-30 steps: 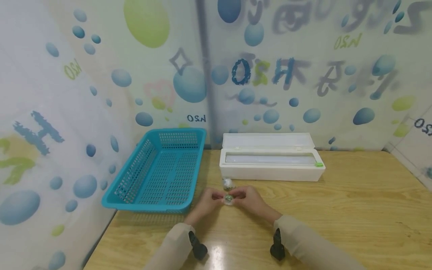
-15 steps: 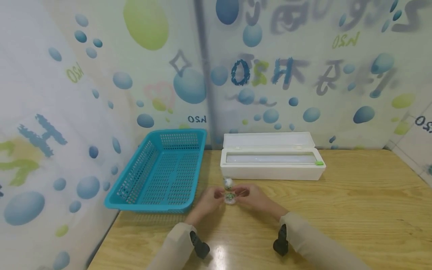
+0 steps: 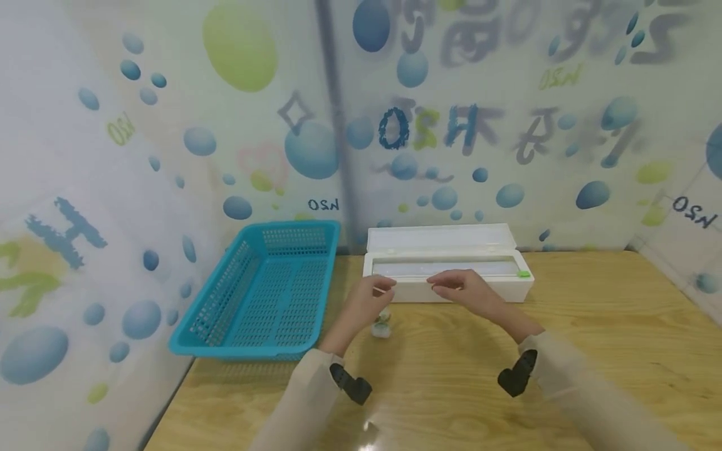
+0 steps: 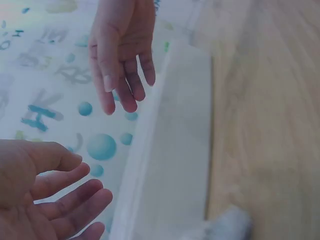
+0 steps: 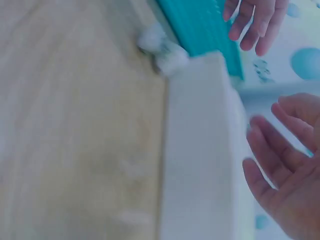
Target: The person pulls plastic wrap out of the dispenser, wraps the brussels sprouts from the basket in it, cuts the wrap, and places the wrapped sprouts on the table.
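Two small whitish lumps with green bits, perhaps wrapped in clear film, lie close together on the table; the nearer lump (image 3: 381, 329) shows below my left hand (image 3: 365, 305), which partly hides the farther one. In the right wrist view both lumps (image 5: 172, 59) sit by the end of the long white box (image 3: 410, 292), blurred. My left hand is raised with fingers loosely bent and nothing in it. Apart from it, my right hand (image 3: 470, 293) hovers in front of the box, its fingers relaxed and bare. The box's lid (image 3: 440, 238) stands raised at the back.
A blue perforated basket (image 3: 242, 351) stands on the wooden table (image 3: 451, 388) to the left. A green tab (image 3: 524, 274) marks the box's right end. Behind the table rises a wall covering (image 3: 496, 156) printed with bubbles and letters.
Both hands have let go of the nearer lump and lifted away toward the box. The right hand has moved right, widening the gap. The lumps stay on the table; the head view has shifted slightly.
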`<state>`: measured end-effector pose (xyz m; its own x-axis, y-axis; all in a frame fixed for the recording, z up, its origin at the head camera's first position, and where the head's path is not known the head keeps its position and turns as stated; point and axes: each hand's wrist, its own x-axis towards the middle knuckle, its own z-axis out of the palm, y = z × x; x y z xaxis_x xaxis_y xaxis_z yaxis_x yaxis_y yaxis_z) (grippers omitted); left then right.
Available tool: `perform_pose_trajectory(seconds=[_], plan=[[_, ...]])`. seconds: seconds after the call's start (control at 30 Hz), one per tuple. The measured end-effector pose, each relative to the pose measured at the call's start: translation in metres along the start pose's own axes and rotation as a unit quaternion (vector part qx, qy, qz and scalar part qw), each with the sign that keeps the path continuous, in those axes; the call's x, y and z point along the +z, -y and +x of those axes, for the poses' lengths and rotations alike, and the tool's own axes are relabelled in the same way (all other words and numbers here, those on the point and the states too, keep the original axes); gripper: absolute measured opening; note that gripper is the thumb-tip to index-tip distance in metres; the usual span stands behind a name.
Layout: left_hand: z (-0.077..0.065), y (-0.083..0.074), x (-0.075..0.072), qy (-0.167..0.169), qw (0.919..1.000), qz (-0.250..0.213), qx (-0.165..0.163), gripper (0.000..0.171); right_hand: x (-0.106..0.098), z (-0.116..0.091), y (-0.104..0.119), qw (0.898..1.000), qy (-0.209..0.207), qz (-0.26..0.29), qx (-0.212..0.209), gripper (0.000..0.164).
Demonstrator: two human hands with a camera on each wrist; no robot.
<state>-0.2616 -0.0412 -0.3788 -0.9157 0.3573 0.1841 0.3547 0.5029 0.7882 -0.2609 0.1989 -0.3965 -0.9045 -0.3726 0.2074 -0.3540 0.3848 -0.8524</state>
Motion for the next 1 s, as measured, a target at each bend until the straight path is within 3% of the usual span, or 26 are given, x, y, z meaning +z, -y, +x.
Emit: perform_pose_trajectory(seconds=[0.13,0.27,0.4,0.5,0.7,0.87,1.0], plan=[[0.021,-0.012,-0.003,-0.018,0.9993,-0.005,0.034,0.022,-0.03,-0.002,0.006,0.996,-0.042,-0.071,0.011,0.03],[0.041,-0.012,-0.008,-0.039,0.9979,0.011,0.051,0.026,-0.059,-0.001,0.011,0.991,-0.055,-0.124,0.012,0.034],[0.057,-0.004,-0.015,-0.063,0.9937,0.075,0.055,0.034,-0.088,0.004,0.014,0.979,-0.06,-0.197,0.011,0.045],[0.067,0.003,-0.021,-0.074,0.9863,0.144,0.033,0.046,-0.108,0.007,0.015,0.96,-0.065,-0.27,0.031,0.059],[0.078,0.012,-0.029,-0.047,0.9681,0.242,-0.042,0.072,-0.138,0.013,0.015,0.923,-0.089,-0.367,0.078,0.075],[0.085,0.014,-0.031,-0.039,0.9516,0.294,-0.08,0.084,-0.148,0.013,0.007,0.909,-0.101,-0.393,0.095,0.078],[0.088,0.019,-0.027,-0.038,0.9392,0.33,-0.085,0.09,-0.149,0.011,-0.002,0.901,-0.087,-0.408,0.119,0.081]])
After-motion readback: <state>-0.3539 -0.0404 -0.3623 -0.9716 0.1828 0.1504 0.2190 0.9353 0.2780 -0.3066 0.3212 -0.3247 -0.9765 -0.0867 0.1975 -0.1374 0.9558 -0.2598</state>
